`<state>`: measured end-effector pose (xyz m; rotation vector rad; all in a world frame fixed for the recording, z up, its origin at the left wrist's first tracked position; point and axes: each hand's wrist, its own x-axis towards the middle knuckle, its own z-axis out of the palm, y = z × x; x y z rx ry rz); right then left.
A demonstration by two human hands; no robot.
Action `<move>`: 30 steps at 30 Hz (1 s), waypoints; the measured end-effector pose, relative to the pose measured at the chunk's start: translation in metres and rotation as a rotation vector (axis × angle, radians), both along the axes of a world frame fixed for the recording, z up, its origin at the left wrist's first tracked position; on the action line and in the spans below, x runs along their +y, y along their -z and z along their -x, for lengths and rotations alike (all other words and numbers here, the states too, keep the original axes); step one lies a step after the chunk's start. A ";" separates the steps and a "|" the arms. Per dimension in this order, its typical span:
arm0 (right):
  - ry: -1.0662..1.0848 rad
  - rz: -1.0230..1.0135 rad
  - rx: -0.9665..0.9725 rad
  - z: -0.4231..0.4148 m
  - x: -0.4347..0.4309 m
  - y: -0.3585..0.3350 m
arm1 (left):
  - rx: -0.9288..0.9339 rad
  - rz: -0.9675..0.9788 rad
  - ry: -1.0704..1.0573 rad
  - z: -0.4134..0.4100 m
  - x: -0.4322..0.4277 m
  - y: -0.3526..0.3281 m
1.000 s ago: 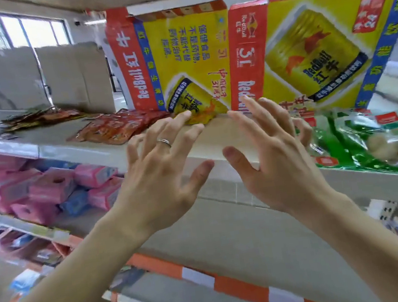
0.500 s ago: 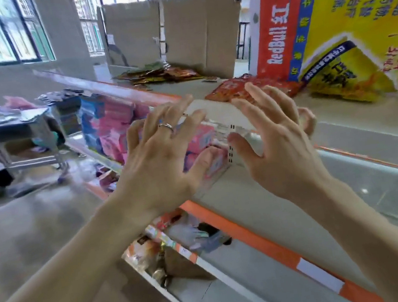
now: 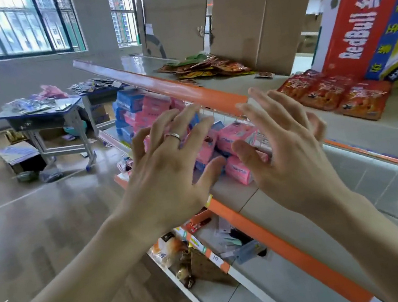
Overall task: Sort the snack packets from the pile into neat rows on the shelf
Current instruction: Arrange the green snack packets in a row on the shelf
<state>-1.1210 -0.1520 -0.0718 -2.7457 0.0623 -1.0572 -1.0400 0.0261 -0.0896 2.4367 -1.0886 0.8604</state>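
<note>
A loose pile of snack packets [image 3: 202, 67] lies far back on the top shelf [image 3: 221, 96], in front of cardboard sheets. A row of red snack packets [image 3: 333, 96] sits nearer, to the right on the same shelf. My left hand [image 3: 169, 165], with a ring on one finger, hovers in front of the shelf edge with fingers spread and holds nothing. My right hand [image 3: 287, 148] hovers beside it, fingers spread too, also empty. Both hands are short of the pile and touch no packet.
Tall cardboard sheets [image 3: 259, 22] and a red and yellow RedBull carton [image 3: 368, 19] stand on the top shelf. Pink and blue packs [image 3: 232, 141] fill the shelf below. Lower shelves hold mixed goods. A desk [image 3: 42, 116] with packets stands left on the floor.
The view has swung left along the shelf, from the RedBull cartons toward the far pile and the desk. Both hands stay raised, spread and empty throughout.
</note>
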 end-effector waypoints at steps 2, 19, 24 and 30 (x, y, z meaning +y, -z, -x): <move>-0.026 -0.008 0.000 -0.015 0.001 -0.001 | -0.008 -0.040 -0.015 -0.012 0.000 0.007; -0.156 -0.219 0.031 -0.155 -0.029 -0.005 | 0.053 -0.001 -0.059 -0.146 -0.016 -0.003; -0.207 -0.249 -0.040 -0.173 -0.026 0.003 | 0.040 0.003 -0.103 -0.166 -0.017 -0.010; -0.201 -0.210 -0.059 -0.189 -0.020 -0.001 | 0.055 0.058 -0.127 -0.184 -0.011 -0.006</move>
